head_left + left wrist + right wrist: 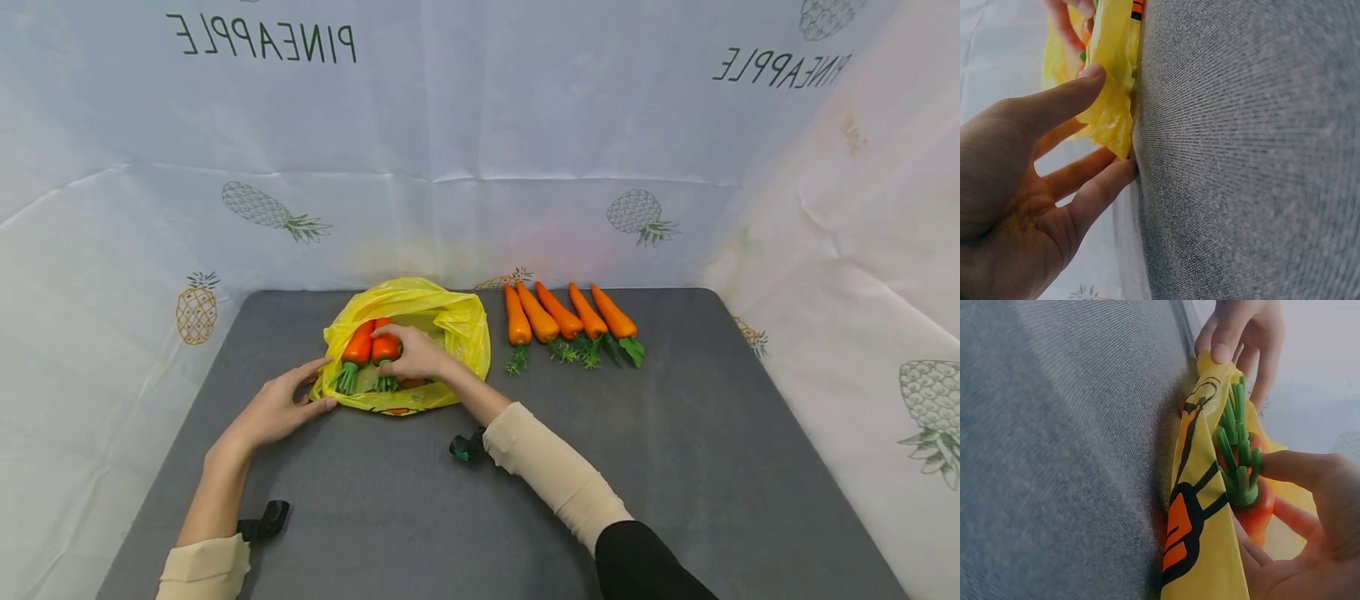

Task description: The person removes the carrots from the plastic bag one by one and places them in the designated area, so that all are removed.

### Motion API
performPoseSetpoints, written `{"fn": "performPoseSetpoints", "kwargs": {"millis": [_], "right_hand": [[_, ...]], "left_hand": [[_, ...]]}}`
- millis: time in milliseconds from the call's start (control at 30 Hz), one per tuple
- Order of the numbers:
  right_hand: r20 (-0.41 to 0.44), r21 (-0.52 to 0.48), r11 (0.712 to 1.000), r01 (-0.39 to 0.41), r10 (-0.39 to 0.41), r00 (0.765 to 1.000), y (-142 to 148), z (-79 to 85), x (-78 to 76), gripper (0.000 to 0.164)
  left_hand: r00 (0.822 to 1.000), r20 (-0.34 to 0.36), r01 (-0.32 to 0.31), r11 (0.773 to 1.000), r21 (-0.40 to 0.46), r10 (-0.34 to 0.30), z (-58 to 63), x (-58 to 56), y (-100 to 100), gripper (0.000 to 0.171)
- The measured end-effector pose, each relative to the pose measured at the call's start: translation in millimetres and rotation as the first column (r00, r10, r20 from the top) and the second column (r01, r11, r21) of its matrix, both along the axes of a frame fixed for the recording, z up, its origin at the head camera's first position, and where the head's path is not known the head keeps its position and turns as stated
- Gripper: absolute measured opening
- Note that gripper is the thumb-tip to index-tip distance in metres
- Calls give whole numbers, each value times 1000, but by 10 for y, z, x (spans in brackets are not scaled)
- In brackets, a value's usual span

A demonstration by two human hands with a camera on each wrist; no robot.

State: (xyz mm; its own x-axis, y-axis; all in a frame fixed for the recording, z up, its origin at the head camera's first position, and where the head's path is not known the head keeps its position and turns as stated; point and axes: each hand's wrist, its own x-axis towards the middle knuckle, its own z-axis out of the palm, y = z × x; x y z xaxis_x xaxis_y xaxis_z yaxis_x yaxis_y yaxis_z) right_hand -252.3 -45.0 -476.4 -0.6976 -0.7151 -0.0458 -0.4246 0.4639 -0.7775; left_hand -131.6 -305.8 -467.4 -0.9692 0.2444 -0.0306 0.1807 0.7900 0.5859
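A yellow plastic bag point(468, 329) lies with its mouth spread wide near the back of the table. Two short orange-red carrots point(358, 343) with cut green stems show inside it, side by side. My right hand point(418, 354) reaches into the bag and grips the right one of the two, thumb by the green stems point(1241, 487) and fingers round the orange body point(1259, 512). At the bag's left edge, my left hand point(273, 408) holds the plastic between thumb and fingers, the thumb point(1075, 94) lying against the rim. More orange shows beneath the right hand, mostly hidden.
Right of the bag, several long orange carrots point(558, 312) with green tops lie in a row near the back edge. The table point(585, 467) has a dark grey cloth surface. White pineapple-print fabric point(465, 125) hangs behind and at both sides.
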Motion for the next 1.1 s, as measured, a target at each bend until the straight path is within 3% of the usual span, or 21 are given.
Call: {"fn": "performPoseSetpoints", "kwargs": {"millis": [233,467,767,933,1100], "right_hand": [[87,-57,998,19,-14,996,73,-17,-15,61],[215,-111,993,30,-5,977,149,3,-19,55],[291,-126,991,45,-6,957,186,10,4,51],[344,-165,982,93,-30,938,202,16,6,49],[422,-224,959,174,-66,904,227,33,-14,51]], "left_hand": [[1000,1,-1,1000,-6,1,9,-1,5,74],[1000,-8,-1,1000,-9,0,5,-1,1,73],[1000,7,-8,1000,-21,8,-15,1,-7,76],[1000,6,-5,1000,-22,5,-5,-4,5,76],[1000,4,-2,1000,-28,2,12,-12,12,76]]}}
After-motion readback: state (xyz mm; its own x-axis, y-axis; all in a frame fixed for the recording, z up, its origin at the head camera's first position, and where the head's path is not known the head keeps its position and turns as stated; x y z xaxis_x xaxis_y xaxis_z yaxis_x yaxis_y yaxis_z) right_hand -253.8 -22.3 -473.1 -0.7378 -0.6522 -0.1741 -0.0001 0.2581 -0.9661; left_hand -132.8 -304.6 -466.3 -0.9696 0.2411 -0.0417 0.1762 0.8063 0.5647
